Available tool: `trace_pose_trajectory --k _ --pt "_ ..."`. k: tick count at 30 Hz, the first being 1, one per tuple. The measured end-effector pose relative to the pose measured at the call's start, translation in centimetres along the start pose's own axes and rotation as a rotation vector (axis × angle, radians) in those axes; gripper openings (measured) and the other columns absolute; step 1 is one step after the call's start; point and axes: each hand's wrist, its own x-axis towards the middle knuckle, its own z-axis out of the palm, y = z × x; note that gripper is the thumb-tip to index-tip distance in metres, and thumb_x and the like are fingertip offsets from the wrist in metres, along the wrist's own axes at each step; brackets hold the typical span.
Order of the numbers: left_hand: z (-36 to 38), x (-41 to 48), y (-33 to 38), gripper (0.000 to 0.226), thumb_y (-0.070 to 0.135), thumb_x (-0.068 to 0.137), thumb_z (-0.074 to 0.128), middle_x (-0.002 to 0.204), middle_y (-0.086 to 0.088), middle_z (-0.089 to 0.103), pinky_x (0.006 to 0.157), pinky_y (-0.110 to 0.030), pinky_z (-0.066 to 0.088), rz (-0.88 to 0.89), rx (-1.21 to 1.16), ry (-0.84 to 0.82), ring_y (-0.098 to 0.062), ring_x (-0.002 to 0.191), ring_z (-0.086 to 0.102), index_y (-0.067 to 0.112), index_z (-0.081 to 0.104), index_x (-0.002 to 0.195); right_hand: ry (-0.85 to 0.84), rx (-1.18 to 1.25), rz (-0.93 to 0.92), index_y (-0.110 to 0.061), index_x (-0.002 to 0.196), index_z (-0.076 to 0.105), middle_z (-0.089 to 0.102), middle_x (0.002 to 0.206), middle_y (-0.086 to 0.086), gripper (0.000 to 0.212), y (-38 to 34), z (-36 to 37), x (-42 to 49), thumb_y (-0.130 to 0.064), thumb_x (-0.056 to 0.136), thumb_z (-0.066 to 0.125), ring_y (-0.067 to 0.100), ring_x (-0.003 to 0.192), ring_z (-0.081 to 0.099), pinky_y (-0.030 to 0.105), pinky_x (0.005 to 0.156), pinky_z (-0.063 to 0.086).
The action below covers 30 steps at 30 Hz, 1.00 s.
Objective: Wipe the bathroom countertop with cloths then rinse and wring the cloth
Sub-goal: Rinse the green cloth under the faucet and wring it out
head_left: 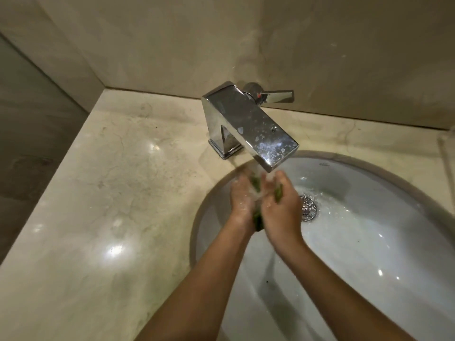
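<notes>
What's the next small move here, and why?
Probably squeeze and twist the green cloth over the sink: the left hand and right hand both grip it, bunched, under the faucet's running stream, so it looks soaked and ready for wringing.

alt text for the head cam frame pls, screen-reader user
Two bare hands, the left hand and the right hand, squeeze a green cloth between them under water running from a chrome faucet into a white sink. A glossy beige marble countertop surrounds the sink; the drain shows just right of the hands.
</notes>
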Motion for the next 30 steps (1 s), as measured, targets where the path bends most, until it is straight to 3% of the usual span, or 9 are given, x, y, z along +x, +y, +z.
trace_pose_trajectory --k 5,10,12,15,19,21,24,27,30 --pt "1.0 -1.1 -1.7 0.037 0.027 0.100 0.032 0.061 -0.003 0.048 0.041 -0.018 0.036 -0.032 0.058 -0.079 -0.015 0.050 0.045 0.015 0.049 0.069 0.153 0.100 0.120 -0.023 0.073 0.052 0.053 0.062 -0.008 0.027 0.4 -0.7 3.3 -0.031 0.098 0.043 0.011 0.057 0.052 0.027 0.057 0.044" --pt "-0.8 0.1 -0.3 0.027 0.031 0.102 0.034 0.076 0.005 0.054 0.054 -0.016 0.046 0.099 0.163 -0.071 -0.010 0.068 0.053 0.022 0.051 0.084 -0.051 0.034 -0.010 -0.024 0.072 0.044 0.046 0.057 -0.006 0.024 0.2 -0.4 -0.9 -0.023 0.095 0.050 0.015 0.056 0.045 0.030 0.053 0.036" --pt "-0.6 -1.3 -0.8 0.028 0.036 0.101 0.035 0.082 0.001 0.060 0.055 -0.016 0.046 0.111 0.236 -0.142 -0.012 0.072 0.058 0.024 0.053 0.085 -0.026 0.129 0.168 -0.019 0.077 0.052 0.055 0.067 -0.001 0.023 0.9 -1.3 0.4 -0.033 0.096 0.047 0.016 0.064 0.053 0.025 0.059 0.043" --pt "-0.8 -3.4 -1.2 0.021 0.041 0.096 0.047 0.092 0.004 0.065 0.050 -0.014 0.044 0.085 0.205 -0.298 -0.009 0.079 0.061 0.026 0.061 0.097 -0.164 0.629 0.678 -0.008 0.105 0.057 0.065 0.098 0.015 0.027 1.9 -3.9 2.7 -0.032 0.092 0.054 0.029 0.089 0.065 0.038 0.075 0.055" --pt "-3.2 -3.7 -0.7 0.020 0.026 0.100 0.041 0.115 -0.010 0.063 0.076 -0.041 0.057 -0.026 0.089 -0.377 -0.024 0.107 0.060 0.023 0.060 0.106 -0.359 0.974 0.894 -0.005 0.091 0.060 0.061 0.109 0.019 0.031 2.5 -6.7 2.8 -0.009 0.061 0.056 0.035 0.103 0.060 0.050 0.088 0.047" --pt "-3.7 -3.4 -0.8 0.024 0.021 0.101 0.035 0.110 -0.014 0.066 0.080 -0.050 0.055 -0.096 -0.034 -0.305 -0.029 0.104 0.063 0.015 0.058 0.104 -0.331 1.057 0.906 -0.003 0.101 0.064 0.064 0.110 0.024 0.057 2.5 -7.0 2.7 -0.008 0.044 0.056 0.041 0.104 0.061 0.049 0.084 0.046" --pt "-3.3 -2.9 -0.7 0.030 0.027 0.094 0.038 0.091 -0.014 0.070 0.088 -0.051 0.049 -0.134 -0.252 -0.203 -0.030 0.089 0.065 0.011 0.062 0.084 -0.340 0.996 0.841 -0.003 0.083 0.067 0.067 0.090 0.020 0.028 1.4 -6.1 1.9 -0.023 0.067 0.057 0.033 0.085 0.066 0.038 0.076 0.048" --pt "-2.1 -2.6 0.3 0.032 0.036 0.085 0.051 0.066 -0.008 0.056 0.071 -0.035 0.049 -0.120 -0.347 -0.140 -0.023 0.066 0.058 0.016 0.054 0.060 -0.324 0.781 0.746 -0.007 0.074 0.062 0.066 0.073 0.015 0.041 1.1 -4.5 0.3 -0.035 0.096 0.041 0.024 0.061 0.061 0.030 0.055 0.044" --pt "-1.6 -2.3 0.5 0.024 0.032 0.067 0.066 0.056 -0.002 0.051 0.054 -0.025 0.046 0.053 -0.181 -0.177 -0.016 0.054 0.054 0.018 0.055 0.050 -0.361 0.788 0.790 -0.012 0.098 0.061 0.064 0.090 0.015 0.023 1.7 -4.5 -0.8 -0.031 0.096 0.047 0.022 0.067 0.060 0.029 0.053 0.046"
